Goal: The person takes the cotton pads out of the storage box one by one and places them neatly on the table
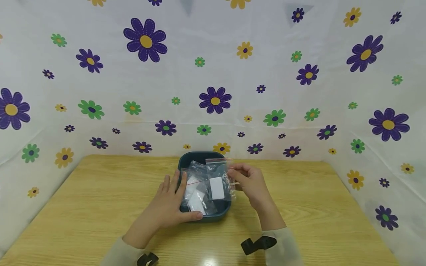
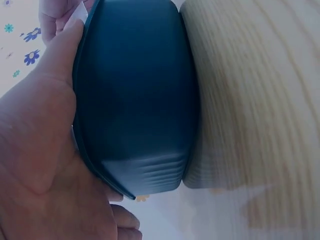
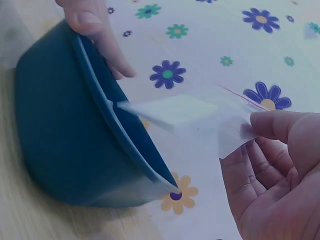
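Clear zip bag [image 1: 217,181] with white label, pinched in right-hand fingers [image 1: 240,173]; left hand [image 1: 173,201] clasping teal bowl [image 1: 219,214].

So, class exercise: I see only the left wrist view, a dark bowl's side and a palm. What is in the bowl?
Observer: Small clear bags with white cards lie in the bowl.
Operator: Is the other hand busy?
Observer: Yes, the right hand pinches one clear bag by its edge, above the bowl.
Operator: And the left hand?
Observer: The left hand holds the bowl's rim, fingers over the edge.
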Motion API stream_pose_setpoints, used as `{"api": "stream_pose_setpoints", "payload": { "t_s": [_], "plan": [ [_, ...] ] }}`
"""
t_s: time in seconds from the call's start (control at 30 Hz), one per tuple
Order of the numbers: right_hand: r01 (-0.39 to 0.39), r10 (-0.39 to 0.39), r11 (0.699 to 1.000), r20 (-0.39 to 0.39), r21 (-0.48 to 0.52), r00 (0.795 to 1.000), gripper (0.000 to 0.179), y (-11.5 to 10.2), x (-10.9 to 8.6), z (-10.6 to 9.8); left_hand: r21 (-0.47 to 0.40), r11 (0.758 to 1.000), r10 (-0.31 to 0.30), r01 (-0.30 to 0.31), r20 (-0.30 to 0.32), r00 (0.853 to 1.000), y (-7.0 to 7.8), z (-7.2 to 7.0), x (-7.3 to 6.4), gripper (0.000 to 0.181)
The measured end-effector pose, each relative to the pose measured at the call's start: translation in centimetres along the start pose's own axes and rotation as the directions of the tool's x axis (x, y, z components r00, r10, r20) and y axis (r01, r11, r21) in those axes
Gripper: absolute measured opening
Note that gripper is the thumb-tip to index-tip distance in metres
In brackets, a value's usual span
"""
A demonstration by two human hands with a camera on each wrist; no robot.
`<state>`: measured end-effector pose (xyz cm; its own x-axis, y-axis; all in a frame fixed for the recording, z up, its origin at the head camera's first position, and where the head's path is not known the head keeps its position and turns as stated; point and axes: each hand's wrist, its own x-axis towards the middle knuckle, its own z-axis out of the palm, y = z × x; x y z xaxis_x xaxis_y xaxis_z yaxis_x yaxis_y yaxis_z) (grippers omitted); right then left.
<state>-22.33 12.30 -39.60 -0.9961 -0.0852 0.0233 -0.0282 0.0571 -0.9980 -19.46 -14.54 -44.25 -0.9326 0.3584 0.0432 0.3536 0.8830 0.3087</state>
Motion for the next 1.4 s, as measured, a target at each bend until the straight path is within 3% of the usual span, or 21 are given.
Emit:
{"api": "stream_pose_setpoints", "payload": {
  "t_s": [0.6, 1.4],
  "plan": [
    [-0.046, 0.058, 0.994, -0.118, 0.101, 0.991, 0.028, 0.4, 0.8, -4.2, 0.026, 1.000, -0.005, 0.005, 0.001, 1.000, -0.3, -0.1, -0.2, 0.129],
    [-0.094, 0.118, 0.983, -0.156, 0.156, 0.981, 0.026, 1.9, 1.3, -5.8, -0.007, 1.000, 0.013, -0.012, 0.017, 1.000, 0.0, -0.7, -0.2, 0.129]
  ]
}}
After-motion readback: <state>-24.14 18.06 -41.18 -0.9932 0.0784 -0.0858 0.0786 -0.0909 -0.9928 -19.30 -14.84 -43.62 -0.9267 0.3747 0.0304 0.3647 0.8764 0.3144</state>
